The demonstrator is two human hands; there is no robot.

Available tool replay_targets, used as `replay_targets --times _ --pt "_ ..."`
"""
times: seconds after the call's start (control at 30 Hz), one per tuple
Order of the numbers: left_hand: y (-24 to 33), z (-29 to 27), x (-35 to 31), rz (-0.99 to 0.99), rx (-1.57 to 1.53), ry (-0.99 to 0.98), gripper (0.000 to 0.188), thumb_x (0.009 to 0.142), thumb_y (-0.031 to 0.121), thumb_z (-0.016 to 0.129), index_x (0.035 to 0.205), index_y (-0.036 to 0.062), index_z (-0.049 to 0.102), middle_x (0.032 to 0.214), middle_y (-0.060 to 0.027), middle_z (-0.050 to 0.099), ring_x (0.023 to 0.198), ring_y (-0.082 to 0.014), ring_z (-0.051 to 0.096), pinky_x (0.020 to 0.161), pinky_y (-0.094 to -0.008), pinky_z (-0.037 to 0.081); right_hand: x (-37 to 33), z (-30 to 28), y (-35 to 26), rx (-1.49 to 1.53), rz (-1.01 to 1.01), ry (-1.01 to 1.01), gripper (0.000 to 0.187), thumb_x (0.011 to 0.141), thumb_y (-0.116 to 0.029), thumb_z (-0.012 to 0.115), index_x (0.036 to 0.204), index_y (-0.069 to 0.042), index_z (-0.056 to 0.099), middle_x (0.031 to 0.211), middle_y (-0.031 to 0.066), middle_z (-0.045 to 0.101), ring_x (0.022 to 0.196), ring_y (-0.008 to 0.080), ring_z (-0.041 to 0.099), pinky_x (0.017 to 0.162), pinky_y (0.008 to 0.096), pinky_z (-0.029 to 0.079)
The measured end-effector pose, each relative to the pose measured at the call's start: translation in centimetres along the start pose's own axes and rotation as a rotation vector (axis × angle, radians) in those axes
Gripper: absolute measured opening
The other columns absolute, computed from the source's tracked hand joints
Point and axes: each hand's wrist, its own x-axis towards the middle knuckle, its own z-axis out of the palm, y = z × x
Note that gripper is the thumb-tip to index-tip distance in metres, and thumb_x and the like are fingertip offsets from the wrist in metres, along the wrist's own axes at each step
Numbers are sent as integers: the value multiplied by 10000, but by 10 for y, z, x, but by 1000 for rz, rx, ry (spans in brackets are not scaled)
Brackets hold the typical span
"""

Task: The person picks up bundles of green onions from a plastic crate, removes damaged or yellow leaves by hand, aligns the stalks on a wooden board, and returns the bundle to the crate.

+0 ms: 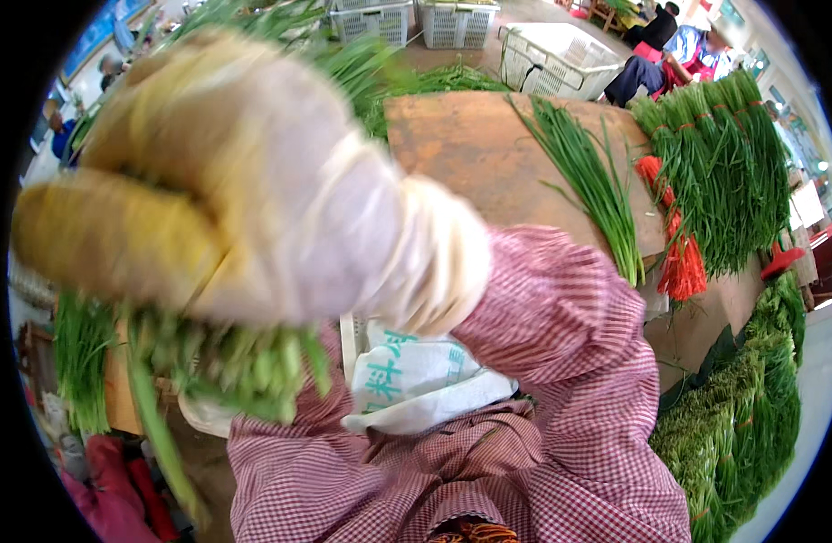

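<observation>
A gloved hand [217, 172] is gripping a chive bunch [226, 362]; beyond it, loose chives [588, 181] are lying unbundled beside tied bundles [723, 172].

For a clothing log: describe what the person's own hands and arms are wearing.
The one hand in view wears a thin, translucent whitish glove, stained yellowish over the fingers and gathered in wrinkles at the wrist. Which hand it is cannot be told. The arm wears a loose long sleeve in a small red-and-white check, the same fabric as the garment over the body.
</observation>
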Motion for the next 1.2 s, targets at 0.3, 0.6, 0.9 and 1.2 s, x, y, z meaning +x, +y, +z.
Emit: replay_targets --times 0.3,0.6,0.9,1.2 --pt "-97 71 -33 236 52 -30 747 670 159 640 1261 63 194 1226 -172 309 1130 -314 325 930 -399 299 -151 -145 114 -586 177 -486 260 804 -306 439 859 -108 599 885 95 561 880 248 494 815 382 333" --pt "-1 30 -87 445 1010 -367 835 699 173 645 1314 60 92 1330 -161 171 1210 -262 222 981 -313 216 -189 -137 98 -636 343 -464 194 788 -286 498 866 -134 591 996 10 555 1056 214 435 896 419 243" --pt "33 15 -85 127 604 -392 495 827 87 429 1272 8 227 1254 -89 334 1141 -193 346 931 -253 284 -192 -141 100 -670 304 -418 184 781 -312 499 840 -172 603 975 -30 563 1042 167 448 885 399 240" --pt "23 44 -62 315 853 -83 260 856 170 437 1045 -2 483 966 -105 528 897 -187 501 790 -271 386 -186 -116 83 -831 492 -402 322 660 -387 616 859 -136 591 980 18 544 1042 214 434 900 432 243"
